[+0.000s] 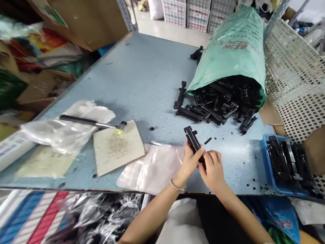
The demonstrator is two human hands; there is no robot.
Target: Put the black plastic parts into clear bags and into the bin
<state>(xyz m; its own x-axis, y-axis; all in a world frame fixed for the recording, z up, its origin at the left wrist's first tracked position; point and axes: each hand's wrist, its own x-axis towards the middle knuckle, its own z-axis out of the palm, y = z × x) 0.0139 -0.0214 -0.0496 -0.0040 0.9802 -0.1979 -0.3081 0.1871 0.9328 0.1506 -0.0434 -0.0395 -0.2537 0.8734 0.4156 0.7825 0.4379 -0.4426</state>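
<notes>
A long black plastic part (193,139) is held above the blue table, tilted, its far end pointing up and left. My left hand (190,160) wraps around its middle, with a beaded bracelet at the wrist. My right hand (213,168) has its fingers at the near end of the same part, which they partly cover. Beyond the hands, many similar black parts (218,100) spill from the mouth of a green woven sack (234,48). A blue basket (269,165) at the right holds several more black parts.
On the blue table (144,71), a hammer (94,122) lies across clear plastic bags (83,111) and a worn square board (117,148). A pale plastic sheet (158,167) lies left of my hands. A perforated panel (299,81) borders the right side. A person (315,34) is beyond it.
</notes>
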